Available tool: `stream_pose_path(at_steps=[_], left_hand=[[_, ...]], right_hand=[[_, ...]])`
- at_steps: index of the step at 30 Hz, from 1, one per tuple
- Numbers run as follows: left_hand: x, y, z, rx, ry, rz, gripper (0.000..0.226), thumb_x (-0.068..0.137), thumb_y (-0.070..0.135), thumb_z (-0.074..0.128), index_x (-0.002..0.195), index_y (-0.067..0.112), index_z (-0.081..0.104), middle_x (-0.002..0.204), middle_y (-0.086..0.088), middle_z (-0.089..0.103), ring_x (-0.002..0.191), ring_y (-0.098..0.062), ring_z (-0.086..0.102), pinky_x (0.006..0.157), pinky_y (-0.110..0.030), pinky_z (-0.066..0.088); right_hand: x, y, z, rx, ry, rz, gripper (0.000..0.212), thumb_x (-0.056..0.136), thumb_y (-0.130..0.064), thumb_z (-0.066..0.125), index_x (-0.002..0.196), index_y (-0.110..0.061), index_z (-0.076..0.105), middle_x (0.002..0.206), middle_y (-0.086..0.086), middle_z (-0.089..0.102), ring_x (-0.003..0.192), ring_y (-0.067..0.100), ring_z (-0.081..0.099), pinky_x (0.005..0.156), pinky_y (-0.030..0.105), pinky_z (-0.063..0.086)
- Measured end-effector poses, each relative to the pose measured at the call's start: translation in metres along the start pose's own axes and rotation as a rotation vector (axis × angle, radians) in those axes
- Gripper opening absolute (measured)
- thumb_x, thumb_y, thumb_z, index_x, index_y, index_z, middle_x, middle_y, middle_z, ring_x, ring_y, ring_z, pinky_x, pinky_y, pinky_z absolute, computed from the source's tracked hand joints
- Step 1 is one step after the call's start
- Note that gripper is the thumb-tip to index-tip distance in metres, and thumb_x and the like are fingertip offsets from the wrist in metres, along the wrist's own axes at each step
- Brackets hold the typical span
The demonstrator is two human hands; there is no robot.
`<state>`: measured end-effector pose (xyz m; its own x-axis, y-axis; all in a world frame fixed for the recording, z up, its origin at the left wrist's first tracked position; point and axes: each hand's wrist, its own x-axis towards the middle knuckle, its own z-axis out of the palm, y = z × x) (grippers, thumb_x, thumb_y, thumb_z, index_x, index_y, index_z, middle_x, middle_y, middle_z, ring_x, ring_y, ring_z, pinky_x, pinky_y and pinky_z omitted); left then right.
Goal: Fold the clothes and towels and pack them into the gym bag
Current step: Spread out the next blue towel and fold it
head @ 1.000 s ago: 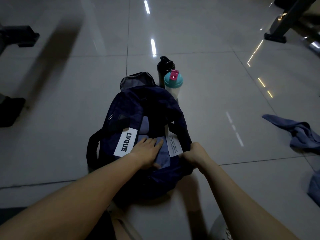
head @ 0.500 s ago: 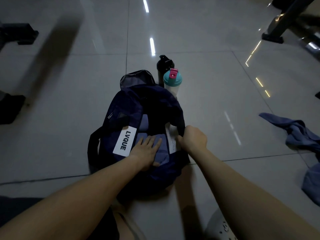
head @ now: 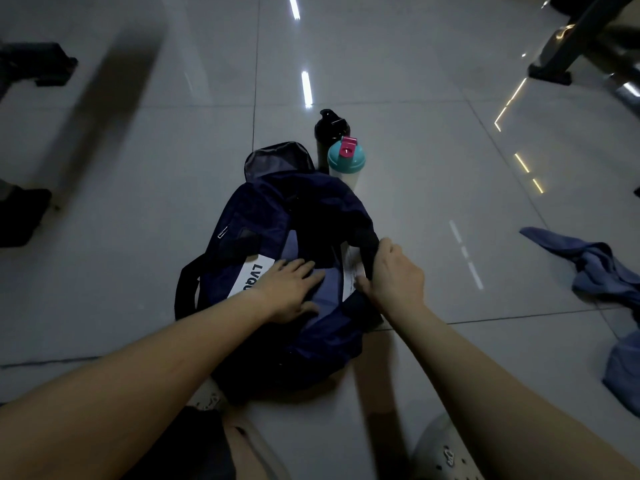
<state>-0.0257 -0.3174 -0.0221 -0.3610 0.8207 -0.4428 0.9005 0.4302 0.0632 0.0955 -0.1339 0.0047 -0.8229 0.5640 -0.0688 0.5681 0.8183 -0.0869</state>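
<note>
Head view: a pale tiled floor (head: 433,188) in dim light, with strip lights mirrored in it. Just past the far end of the gym bag (head: 273,220) stand 2 upright bottles, close together. The black bottle (head: 330,128) is behind. The shaker bottle (head: 345,164), with a teal lid and pink cap, is in front, right beside the bag's far right corner. Well off to the right a crumpled blue garment (head: 595,265) lies on the tiles, and a second blue cloth (head: 623,372) shows at the right edge, nearer the person. Dark equipment legs (head: 568,53) stand at the top right. At the left edge are a dark block (head: 38,64) and a dark lump (head: 20,216), both too dim to name.

The navy gym bag lies on the floor straight ahead of the person. Its long axis runs away from them toward the bottles, and its opening faces up. A black strap (head: 183,289) loops out on its left side. A white label (head: 247,277) with dark letters sits left of the opening, partly under the left hand (head: 287,292). A white tag (head: 351,271) hangs on the inner right wall.

The left hand lies flat, fingers straight and spread, pressing on a folded blue cloth (head: 327,289) inside the opening. The right hand (head: 394,275) has its fingers curled round the bag's dark right rim, thumb beside the white tag.
</note>
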Motion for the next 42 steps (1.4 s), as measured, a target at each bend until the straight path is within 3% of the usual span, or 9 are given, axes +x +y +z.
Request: stream_pose_path(at_steps=[2, 5, 8, 11, 19, 24, 30, 36, 42], left_hand=[[-0.001, -0.005, 0.003, 0.007, 0.008, -0.01, 0.085, 0.097, 0.071, 0.035, 0.162, 0.024, 0.007, 0.17, -0.007, 0.009, 0.155, -0.027, 0.009, 0.125, -0.046, 0.009], [0.0, -0.006, 0.023, -0.04, -0.103, -0.033, 0.088, 0.096, 0.075, 0.027, 0.162, 0.025, -0.003, 0.171, -0.006, 0.001, 0.156, -0.027, 0.003, 0.125, -0.048, 0.006], [-0.002, -0.003, 0.04, -0.037, -0.101, -0.052, 0.081, 0.102, 0.061, 0.03, 0.161, 0.022, -0.01, 0.17, -0.008, -0.007, 0.157, -0.027, -0.004, 0.125, -0.049, 0.0], [-0.008, 0.003, 0.047, -0.042, -0.075, -0.061, 0.086, 0.1, 0.069, 0.023, 0.16, 0.022, -0.017, 0.169, -0.007, -0.013, 0.156, -0.025, -0.01, 0.125, -0.048, -0.006], [-0.012, 0.019, 0.052, -0.044, -0.078, -0.152, 0.109, 0.07, 0.084, -0.01, 0.159, 0.022, -0.02, 0.169, -0.006, -0.016, 0.156, -0.027, -0.014, 0.123, -0.05, -0.01], [-0.009, 0.012, 0.021, -0.094, -0.061, -0.124, 0.09, 0.096, 0.073, 0.033, 0.162, 0.023, -0.002, 0.17, -0.006, 0.0, 0.156, -0.026, 0.004, 0.125, -0.049, 0.008], [-0.011, 0.021, -0.055, -0.134, 0.321, -0.086, 0.058, 0.098, 0.038, 0.05, 0.152, 0.02, 0.04, 0.154, -0.002, 0.043, 0.138, -0.025, 0.043, 0.112, -0.043, 0.035], [0.019, 0.097, -0.139, -0.145, 0.448, 0.079, 0.054, 0.096, 0.034, 0.053, 0.148, 0.018, 0.046, 0.151, -0.004, 0.047, 0.135, -0.026, 0.045, 0.111, -0.041, 0.038], [0.06, 0.228, -0.173, -0.102, 0.491, 0.326, 0.051, 0.099, 0.036, 0.051, 0.147, 0.019, 0.047, 0.15, -0.002, 0.047, 0.135, -0.024, 0.043, 0.111, -0.039, 0.036]], right_hand=[[-0.006, -0.006, 0.003, -0.138, 0.154, -0.19, 0.036, 0.075, -0.027, 0.067, 0.102, -0.011, 0.049, 0.101, 0.012, 0.054, 0.087, 0.033, 0.055, 0.069, 0.04, 0.04], [-0.018, -0.015, 0.011, -0.014, 0.258, -0.602, 0.027, 0.086, -0.026, 0.056, 0.105, -0.009, 0.063, 0.118, 0.015, 0.06, 0.104, 0.036, 0.059, 0.092, 0.047, 0.043], [-0.041, -0.019, 0.013, 0.016, 0.046, -0.885, 0.044, 0.101, -0.048, 0.041, 0.123, -0.016, 0.062, 0.134, 0.007, 0.059, 0.128, 0.027, 0.05, 0.112, 0.047, 0.036], [-0.055, -0.004, 0.019, -0.157, -0.163, -0.987, 0.055, 0.1, -0.054, 0.032, 0.131, -0.016, 0.058, 0.135, 0.006, 0.059, 0.13, 0.029, 0.048, 0.112, 0.048, 0.036], [-0.061, 0.003, 0.031, -0.329, -0.226, -0.965, 0.044, 0.095, -0.043, 0.036, 0.108, -0.013, 0.065, 0.106, 0.009, 0.069, 0.101, 0.031, 0.058, 0.108, 0.048, 0.036], [-0.065, -0.005, 0.013, -0.333, -0.126, -0.961, 0.039, 0.094, -0.032, 0.045, 0.119, -0.008, 0.062, 0.114, 0.014, 0.066, 0.113, 0.035, 0.057, 0.115, 0.053, 0.033], [-0.059, 0.019, -0.038, -0.342, 0.047, -0.877, 0.048, 0.093, -0.04, 0.055, 0.129, -0.01, 0.059, 0.127, 0.012, 0.062, 0.119, 0.033, 0.056, 0.107, 0.049, 0.043], [-0.078, 0.103, -0.104, -0.411, 0.095, -0.515, 0.029, 0.094, -0.04, 0.051, 0.103, -0.017, 0.065, 0.115, 0.006, 0.066, 0.109, 0.03, 0.06, 0.101, 0.045, 0.044], [-0.128, 0.216, -0.144, -0.273, 0.088, 0.055, 0.028, 0.101, -0.036, 0.041, 0.107, -0.017, 0.06, 0.113, 0.005, 0.062, 0.103, 0.028, 0.059, 0.088, 0.04, 0.045]])
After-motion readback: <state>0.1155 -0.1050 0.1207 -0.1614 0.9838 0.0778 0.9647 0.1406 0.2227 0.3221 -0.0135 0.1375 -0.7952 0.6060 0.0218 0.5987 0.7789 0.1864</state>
